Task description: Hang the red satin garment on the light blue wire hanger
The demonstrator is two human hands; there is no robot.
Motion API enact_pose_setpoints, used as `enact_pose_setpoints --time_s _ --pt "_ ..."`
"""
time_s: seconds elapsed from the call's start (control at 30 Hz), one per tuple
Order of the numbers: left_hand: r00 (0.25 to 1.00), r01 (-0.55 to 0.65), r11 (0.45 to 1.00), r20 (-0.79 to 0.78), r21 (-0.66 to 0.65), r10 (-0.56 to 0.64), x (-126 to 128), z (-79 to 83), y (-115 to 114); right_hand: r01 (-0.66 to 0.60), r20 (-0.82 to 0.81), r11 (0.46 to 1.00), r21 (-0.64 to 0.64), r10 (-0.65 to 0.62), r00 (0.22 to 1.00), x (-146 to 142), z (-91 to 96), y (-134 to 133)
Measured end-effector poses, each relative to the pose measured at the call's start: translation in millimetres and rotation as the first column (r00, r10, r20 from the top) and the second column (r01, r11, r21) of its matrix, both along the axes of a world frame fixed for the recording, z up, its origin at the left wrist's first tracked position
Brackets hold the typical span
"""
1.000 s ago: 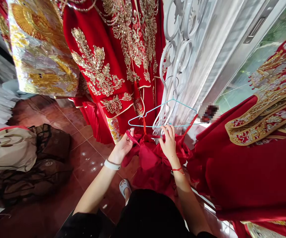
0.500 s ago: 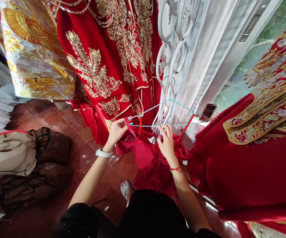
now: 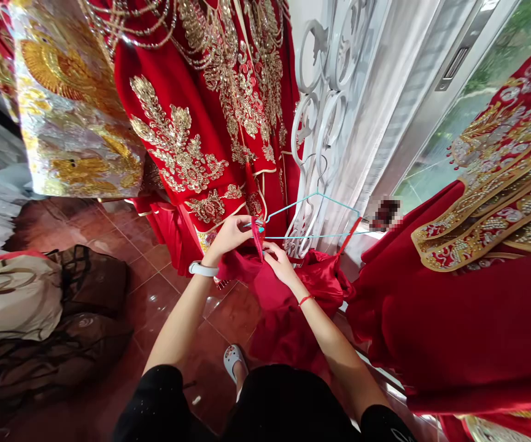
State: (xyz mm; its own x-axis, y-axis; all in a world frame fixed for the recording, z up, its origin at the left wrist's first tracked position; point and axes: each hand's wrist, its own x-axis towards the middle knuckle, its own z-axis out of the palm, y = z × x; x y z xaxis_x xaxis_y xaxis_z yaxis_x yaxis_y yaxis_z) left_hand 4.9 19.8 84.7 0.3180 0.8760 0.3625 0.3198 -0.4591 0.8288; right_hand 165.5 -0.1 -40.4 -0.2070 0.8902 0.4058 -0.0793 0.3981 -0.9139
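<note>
A light-blue wire hanger point(image 3: 339, 201) hangs by its hook on a white scrolled metal rack point(image 3: 309, 116). From it hangs a crimson strappy garment point(image 3: 277, 285), its right strap point(image 3: 348, 238) looped over the hanger's right end. My left hand point(image 3: 234, 236) pinches a pinkish-red strap point(image 3: 256, 236) at the hanger's left end. Just below and right of it, my right hand point(image 3: 280, 263) has its fingers closed at the lower part of this strap and the garment's top edge. Exactly what those fingertips grip is partly hidden.
Red gowns with gold beading point(image 3: 180, 147) hang behind the hanger, beside a gold-and-white embroidered garment point(image 3: 76, 110). Another beaded red gown point(image 3: 468, 307) hangs close on my right. Dark bags point(image 3: 94, 337) and a cream bag point(image 3: 21, 294) lie on the tiled floor point(image 3: 232, 313) at left.
My left hand has moved right, bringing the pinkish-red strap to the hanger's left end. My right hand has shifted left and down from the hanger's lower bar to beside that strap.
</note>
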Motion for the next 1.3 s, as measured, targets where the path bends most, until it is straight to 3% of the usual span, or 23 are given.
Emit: enact_pose_setpoints --time_s 0.23,0.3,0.37,0.47,0.57,0.67,0.77,0.83,0.9,0.93,0.97,1.03,1.1,1.17,1.23,1.3 --pt "0.984 0.131 0.99 -0.128 0.048 -0.124 12.6 3.7 4.3 0.087 -0.043 0.995 -0.051 -0.09 0.995 -9.8 -5.4 -10.3" --pt "0.983 0.104 0.992 -0.16 0.075 -0.091 14.6 -1.1 4.9 0.109 -0.045 0.992 -0.063 -0.112 0.993 -9.4 -7.2 -12.9" --pt "0.992 0.023 0.996 -0.122 0.085 -0.012 15.3 -11.2 4.0 0.138 -0.048 0.988 -0.076 -0.142 0.989 -8.4 -9.8 -14.7" --pt "0.991 -0.089 0.996 0.101 0.026 0.086 14.8 -35.4 1.1 0.191 -0.062 0.977 -0.092 -0.197 0.979 -6.1 -13.7 -17.3" --pt "0.946 -0.115 0.993 0.299 -0.041 0.122 13.7 -63.0 -1.3 0.201 -0.07 0.977 -0.076 -0.207 0.976 -0.4 -12.4 -21.4" --pt "0.919 -0.125 0.99 0.369 -0.063 0.14 10.3 -82.1 -4.3 0.258 -0.036 0.965 -0.044 -0.259 0.965 20.8 -5.7 -27.3" --pt "0.894 -0.257 0.966 0.376 -0.012 0.243 3.9 -83.7 -14.9 0.492 0.028 0.87 -0.002 -0.492 0.87 71.8 -4.3 -33.3" --pt "0.869 -0.414 0.904 0.341 0.105 0.358 3.0 -74.4 -29.0 0.684 0.104 0.728 0.034 -0.684 0.722 120.2 -11.5 -36.2" --pt "0.841 -0.532 0.802 0.278 0.271 0.463 10.8 -59.2 -47.5 0.835 0.29 0.547 0.058 -0.809 0.51 169.4 -25.2 -38.5" --pt "0.839 -0.543 0.764 0.239 0.347 0.488 19.2 -50.8 -57.1 0.859 0.446 0.507 0.063 -0.785 0.431 190.8 -33.4 -39.6" --pt "0.853 -0.52 0.752 0.192 0.404 0.486 30.8 -42.8 -65.9 0.846 0.598 0.532 0.042 -0.691 0.406 208.4 -41.6 -40.7" --pt "0.924 -0.365 0.811 0.072 0.458 0.375 61.8 -30.8 -78.1 0.798 0.812 0.601 -0.045 -0.443 0.38 231.5 -56.1 -42.9" --pt "0.982 -0.105 0.89 -0.094 0.443 0.162 98.6 -27.2 -79.8 0.781 0.89 0.615 -0.108 -0.29 0.351 240.8 -65.5 -45.0" --pt "0.978 0.092 0.919 -0.209 0.384 -0.01 134.2 -31.9 -71.1 0.798 0.911 0.592 -0.116 -0.256 0.323 242.8 -69.5 -47.5" --pt "0.966 0.127 0.932 -0.257 0.339 -0.038 163.4 -40.7 -56.7 0.802 0.917 0.584 -0.127 -0.238 0.319 243.7 -69.6 -50.5" --pt "0.959 0.09 0.942 -0.284 0.325 0.006 184.5 -48.1 -42.7 0.805 0.919 0.578 -0.133 -0.233 0.319 246.4 -67.5 -53.8"
